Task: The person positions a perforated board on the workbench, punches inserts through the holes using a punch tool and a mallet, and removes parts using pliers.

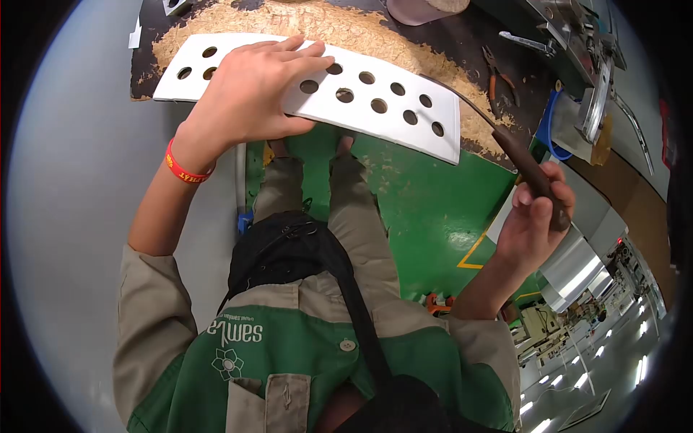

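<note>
A long white panel (426,148) with two rows of round holes lies on the worn bench, its near edge overhanging the bench. My left hand (256,83) holds the panel left of its middle, fingers spread across the top face and thumb at the near edge; it covers some holes. Off the panel's right end, my right hand (538,216) is closed around the brown handle of a slim file-like tool (523,160). Its thin dark shaft points up and left, the tip by the panel's far right edge. I cannot tell whether the tip touches the panel.
Orange-handled pliers (498,83) lie on the bench (462,36) to the right, near a metal clamp-like fixture (595,108). A pale rounded container (422,11) stands at the far side. Below the bench is a green floor (426,216) with yellow lines.
</note>
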